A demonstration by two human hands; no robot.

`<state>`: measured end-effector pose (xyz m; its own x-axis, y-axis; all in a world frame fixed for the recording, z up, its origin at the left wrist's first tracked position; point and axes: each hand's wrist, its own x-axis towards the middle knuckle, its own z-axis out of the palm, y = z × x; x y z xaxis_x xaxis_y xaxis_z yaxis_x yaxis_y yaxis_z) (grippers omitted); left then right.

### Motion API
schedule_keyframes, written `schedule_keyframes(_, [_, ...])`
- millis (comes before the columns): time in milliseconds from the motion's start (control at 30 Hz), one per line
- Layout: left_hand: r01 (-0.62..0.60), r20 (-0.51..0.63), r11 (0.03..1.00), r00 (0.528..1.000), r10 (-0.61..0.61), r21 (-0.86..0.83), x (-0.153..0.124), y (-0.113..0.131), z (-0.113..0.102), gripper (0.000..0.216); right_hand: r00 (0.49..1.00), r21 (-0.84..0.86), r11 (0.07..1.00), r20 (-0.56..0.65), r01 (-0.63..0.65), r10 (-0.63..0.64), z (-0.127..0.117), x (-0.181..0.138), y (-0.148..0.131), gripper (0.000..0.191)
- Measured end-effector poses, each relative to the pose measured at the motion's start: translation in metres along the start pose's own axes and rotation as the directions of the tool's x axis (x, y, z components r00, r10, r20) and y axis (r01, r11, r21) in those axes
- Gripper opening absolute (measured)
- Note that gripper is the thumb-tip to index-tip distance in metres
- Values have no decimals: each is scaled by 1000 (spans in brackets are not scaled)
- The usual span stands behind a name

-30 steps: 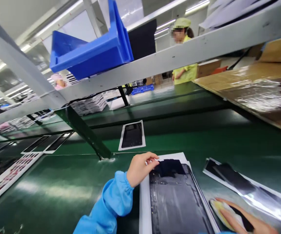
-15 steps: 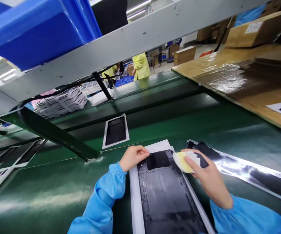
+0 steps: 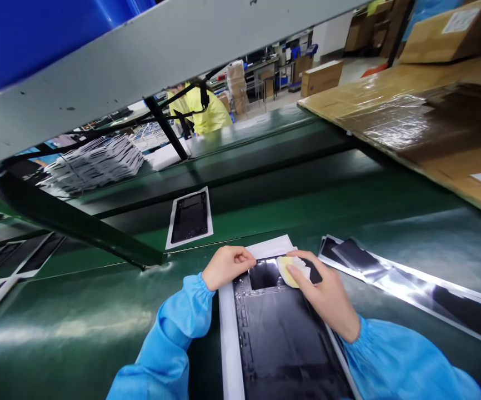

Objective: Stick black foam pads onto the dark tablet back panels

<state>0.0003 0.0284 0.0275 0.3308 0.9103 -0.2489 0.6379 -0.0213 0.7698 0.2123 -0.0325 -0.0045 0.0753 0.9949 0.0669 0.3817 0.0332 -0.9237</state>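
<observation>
Film (image 3: pixel 261 275) is already on panel (image 3: pixel 286 328) | left fingers (image 3: pixel 244 265) pinch its corner | right fingers (image 3: pixel 301 279) hold pad (image 3: pixel 286 271) | finished: I cannot tell

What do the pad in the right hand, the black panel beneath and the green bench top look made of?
Pad: likely soft cloth or foam, matte, pale yellow and white, creased; exact material unclear.
Black panel: possibly plastic or coated metal, semi-gloss, with soft streaky reflections.
Green bench top: perhaps rubber or vinyl sheet, smooth satin, judging by its broad, blurred glare.
</observation>
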Motion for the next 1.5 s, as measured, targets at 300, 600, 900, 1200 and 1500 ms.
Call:
schedule_keyframes(300, [10, 17, 1000, 1000, -10, 9, 0, 0, -1, 19, 1000, -58, 998, -19, 11, -12, 2, -1, 1, 28])
schedule_keyframes(600, [23, 21, 1000, 1000, -23, 2, 0, -1, 0, 18, 1000, -71, 997, -6, 10, -11, 2, -1, 0, 28])
schedule_keyframes(900, [23, 17, 1000, 1000, -23, -1, -1, 1, 0, 16, 1000, -75, 997, 1, 10, -10, 4, -2, 1, 29])
schedule_keyframes(1200, [27, 17, 999, 1000, -27, -25, -1, 1, 0, 16, 1000, -73, 997, -8, 17, -17, 3, -2, 0, 29])
schedule_keyframes(1500, [43, 33, 999, 999, -43, -12, 0, 1, 0, 15, 1000, -64, 998, -5, 18, -18, 4, -2, 2, 29])
